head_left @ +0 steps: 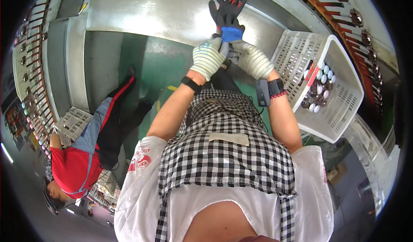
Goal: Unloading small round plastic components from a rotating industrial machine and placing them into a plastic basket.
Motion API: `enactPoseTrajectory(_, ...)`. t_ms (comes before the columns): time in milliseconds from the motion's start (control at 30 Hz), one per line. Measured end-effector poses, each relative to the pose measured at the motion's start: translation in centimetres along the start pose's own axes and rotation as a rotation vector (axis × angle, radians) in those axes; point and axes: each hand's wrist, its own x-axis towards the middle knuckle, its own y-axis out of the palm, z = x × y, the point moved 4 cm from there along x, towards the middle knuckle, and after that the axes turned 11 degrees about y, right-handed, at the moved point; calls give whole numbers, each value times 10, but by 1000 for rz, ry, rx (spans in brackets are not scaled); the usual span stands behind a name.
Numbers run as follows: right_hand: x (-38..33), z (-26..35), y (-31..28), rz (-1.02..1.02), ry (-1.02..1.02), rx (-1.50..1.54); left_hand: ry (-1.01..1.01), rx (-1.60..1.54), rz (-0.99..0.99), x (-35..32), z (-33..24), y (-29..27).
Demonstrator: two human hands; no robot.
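The left hand (210, 58), in a white knitted glove with thin stripes, and the right hand (253, 59), gloved alike, bend their fingers inward close together at the near end of a black work glove with red patches and a blue cuff (227, 15). What either pinches cannot be told, since they hide that end. The black glove lies over the shiny metal counter (142, 12), its long axis running away from the body, fingers outward, cuff nearest. Just beside the right wrist, a white slatted plastic basket (297, 48) of small round-capped pieces (320, 85) blocks that side. Beyond it runs a rack of dark glossy pieces on rods (365, 38). Well to the left, a red-shirted co-worker (75, 169) bends beside another pale basket (74, 124).
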Motion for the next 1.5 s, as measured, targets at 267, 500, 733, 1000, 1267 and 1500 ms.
enactPoseTrajectory(267, 23, 10, -2, 157, -301, 398, 569, 503, 25, -11, -47, -51)
enactPoseTrajectory(500, -34, 15, 60, -343, -784, -785, 609, 375, -160, -2, -89, -80)
enactPoseTrajectory(733, -64, 65, 66, -369, -639, -1418, 463, 377, -409, 5, -101, -102)
enactPoseTrajectory(1000, -38, 78, 72, -261, -525, -911, 405, 644, -237, -1, -104, -104)
enactPoseTrajectory(1267, -18, 67, 93, 119, -733, -372, 343, 759, -132, 6, -98, -102)
enactPoseTrajectory(1500, -21, 83, 41, -434, -1108, -878, 377, 393, -56, -14, -133, -87)
